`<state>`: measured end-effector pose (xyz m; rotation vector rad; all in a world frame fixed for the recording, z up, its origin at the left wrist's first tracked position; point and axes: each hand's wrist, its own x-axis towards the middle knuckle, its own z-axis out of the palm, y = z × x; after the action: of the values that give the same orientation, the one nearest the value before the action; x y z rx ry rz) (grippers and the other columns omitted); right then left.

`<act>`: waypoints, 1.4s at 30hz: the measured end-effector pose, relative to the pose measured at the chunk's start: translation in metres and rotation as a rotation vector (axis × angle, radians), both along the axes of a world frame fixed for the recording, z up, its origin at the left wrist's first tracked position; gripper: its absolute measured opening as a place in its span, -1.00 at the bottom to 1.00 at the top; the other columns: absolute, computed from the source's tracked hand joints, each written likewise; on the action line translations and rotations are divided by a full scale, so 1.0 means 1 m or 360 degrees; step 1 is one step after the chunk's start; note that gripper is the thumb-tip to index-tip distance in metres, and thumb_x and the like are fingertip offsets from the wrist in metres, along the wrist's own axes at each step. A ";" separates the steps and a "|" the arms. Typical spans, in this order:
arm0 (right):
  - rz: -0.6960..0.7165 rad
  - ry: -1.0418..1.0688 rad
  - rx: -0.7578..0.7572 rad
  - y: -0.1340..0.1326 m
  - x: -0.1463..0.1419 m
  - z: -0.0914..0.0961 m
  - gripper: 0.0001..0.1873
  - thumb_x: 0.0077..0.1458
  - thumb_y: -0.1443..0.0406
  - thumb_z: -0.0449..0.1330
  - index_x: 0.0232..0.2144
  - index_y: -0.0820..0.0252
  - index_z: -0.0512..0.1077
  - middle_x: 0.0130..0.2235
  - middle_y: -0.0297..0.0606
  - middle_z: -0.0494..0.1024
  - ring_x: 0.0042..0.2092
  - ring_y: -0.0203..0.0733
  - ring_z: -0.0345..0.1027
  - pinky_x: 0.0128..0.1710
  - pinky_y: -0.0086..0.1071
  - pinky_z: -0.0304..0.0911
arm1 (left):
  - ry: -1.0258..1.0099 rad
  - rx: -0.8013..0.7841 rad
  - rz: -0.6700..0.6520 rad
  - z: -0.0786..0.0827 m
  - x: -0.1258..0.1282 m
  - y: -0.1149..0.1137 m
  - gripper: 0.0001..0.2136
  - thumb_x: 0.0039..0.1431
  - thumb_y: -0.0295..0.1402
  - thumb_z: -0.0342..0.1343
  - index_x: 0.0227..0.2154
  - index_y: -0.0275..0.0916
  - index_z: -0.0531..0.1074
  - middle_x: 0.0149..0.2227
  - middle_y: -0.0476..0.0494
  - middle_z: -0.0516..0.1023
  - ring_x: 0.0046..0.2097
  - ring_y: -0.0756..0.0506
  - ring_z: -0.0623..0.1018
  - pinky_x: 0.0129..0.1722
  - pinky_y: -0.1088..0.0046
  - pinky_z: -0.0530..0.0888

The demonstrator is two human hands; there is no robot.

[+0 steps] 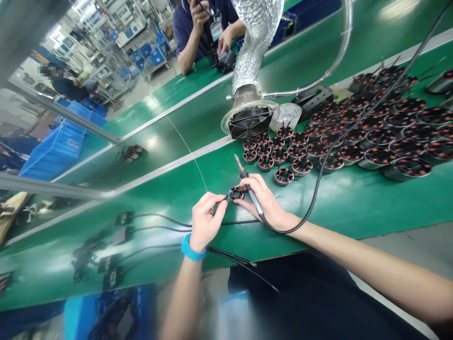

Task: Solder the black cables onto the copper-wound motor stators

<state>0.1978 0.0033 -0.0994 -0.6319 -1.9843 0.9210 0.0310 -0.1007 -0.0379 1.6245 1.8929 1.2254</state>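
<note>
A small round motor stator (236, 192) with copper windings sits on the green table between my two hands. My left hand (206, 220), with a blue wristband, is closed in a pinch on thin black wires at the stator's left side. My right hand (264, 200) is closed round a soldering iron (248, 188) whose tip points up and away from the stator; its fingertips also touch the stator's right side. The iron's black cable (318, 182) loops off to the right and upward.
Several rows of wound stators (354, 137) lie at the right. A fume extractor fan (249, 123) on a silver hose stands behind the stator, beside a white cup (288, 114). Black cabled parts (122, 219) lie at the left. Another person (203, 28) works across the belt.
</note>
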 end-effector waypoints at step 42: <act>-0.0178 0.0568 0.0138 -0.026 -0.022 0.033 -0.68 0.15 0.44 0.27 -0.11 0.00 0.33 -0.12 -0.19 0.42 -0.08 -0.07 0.42 -0.12 -0.09 0.48 | -0.0960 0.0041 0.0299 -0.009 0.016 0.015 -0.82 0.10 -0.26 0.31 -0.40 -0.30 0.56 -0.51 -0.01 0.49 -0.49 0.07 0.39 -0.46 0.55 0.33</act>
<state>0.1760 -0.0223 -0.0661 -0.4861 -1.6444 0.8123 0.0466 -0.0855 -0.0469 0.9406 1.6560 1.5957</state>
